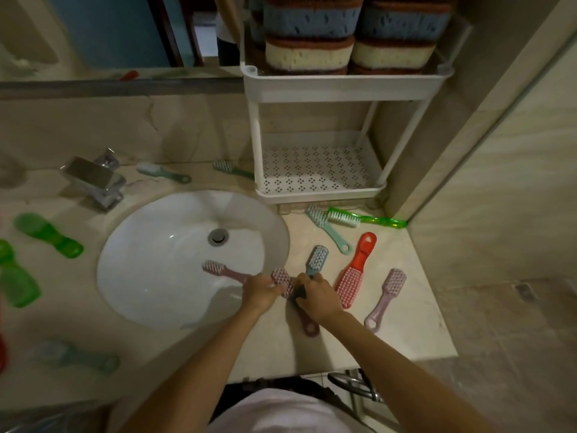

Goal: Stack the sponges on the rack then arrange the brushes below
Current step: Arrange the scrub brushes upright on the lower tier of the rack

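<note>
head view: sponges (309,54) stacked atop the rack (343,89), far right; lower shelf (312,170) without brushes, brush step in hand. close together by the sink (131,245) rim: left hand (259,292) gripping a pink brush (218,268), right hand (317,296) a blue-grey brush (317,259). next, probably: lifting both onto that shelf.

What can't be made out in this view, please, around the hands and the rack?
Head view only:
Sponges: stack tops cut off by the top edge.
Grey-blue brush: handle hidden under the gripping right hand.
Pink brush in the left hand: its lower part hidden by the hands.
Pale blue brush, lower left: blurred.
</note>
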